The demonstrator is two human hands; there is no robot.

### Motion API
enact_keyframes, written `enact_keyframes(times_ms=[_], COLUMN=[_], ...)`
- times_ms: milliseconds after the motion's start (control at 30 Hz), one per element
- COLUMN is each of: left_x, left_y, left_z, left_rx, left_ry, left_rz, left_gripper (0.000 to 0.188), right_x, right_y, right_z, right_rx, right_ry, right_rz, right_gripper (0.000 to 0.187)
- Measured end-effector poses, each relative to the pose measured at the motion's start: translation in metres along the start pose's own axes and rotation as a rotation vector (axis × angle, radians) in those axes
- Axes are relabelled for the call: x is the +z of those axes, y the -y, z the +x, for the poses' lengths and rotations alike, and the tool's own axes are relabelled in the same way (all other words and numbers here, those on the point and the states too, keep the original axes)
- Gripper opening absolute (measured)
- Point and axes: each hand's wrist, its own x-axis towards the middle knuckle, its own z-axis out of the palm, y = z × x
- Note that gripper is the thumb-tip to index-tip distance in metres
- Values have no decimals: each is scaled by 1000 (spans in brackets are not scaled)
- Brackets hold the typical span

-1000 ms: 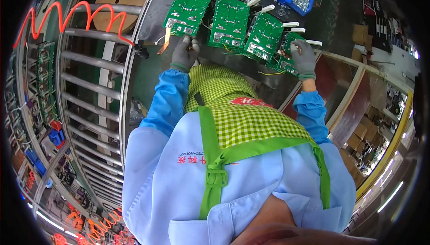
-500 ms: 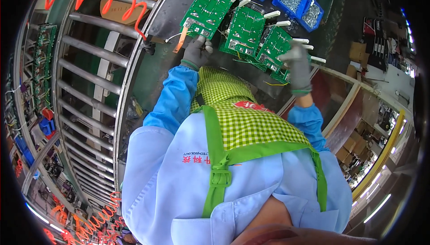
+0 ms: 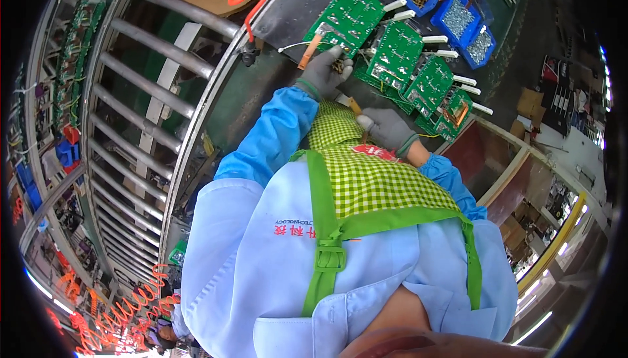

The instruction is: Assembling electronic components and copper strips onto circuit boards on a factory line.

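Green circuit board (image 3: 350, 18), leftmost of a slanting row on the dark bench (image 3: 281, 31), with a copper strip (image 3: 310, 52) at its near left corner and the left gloved hand (image 3: 324, 73) right at its near edge, curled around small brass-coloured parts (image 3: 338, 66); cannot tell whether touching the board. Apart from the left, nearer the checked apron (image 3: 386, 181) and on the near side of the row, the right gloved hand (image 3: 387, 128), fingers bent beside a short tan piece (image 3: 354, 105); cannot tell whether gripping it.

Circuit boards (image 3: 396, 51) green; apron (image 3: 386, 188) green-and-white checked; sleeves (image 3: 278, 129), bins (image 3: 466, 56) blue.
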Motion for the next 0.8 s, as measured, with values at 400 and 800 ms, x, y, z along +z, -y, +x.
enact_keyframes(times_ms=[400, 800], left_x=[-2, 11], left_y=[2, -5], left_z=[7, -8], left_rx=[2, 78], left_ry=[-3, 16], left_rz=[111, 418], left_gripper=[23, 29], right_x=[6, 19], right_y=[9, 3], right_z=[90, 107], right_rx=[404, 626], right_ry=[-210, -140], right_rz=[763, 1075], right_gripper=[29, 34])
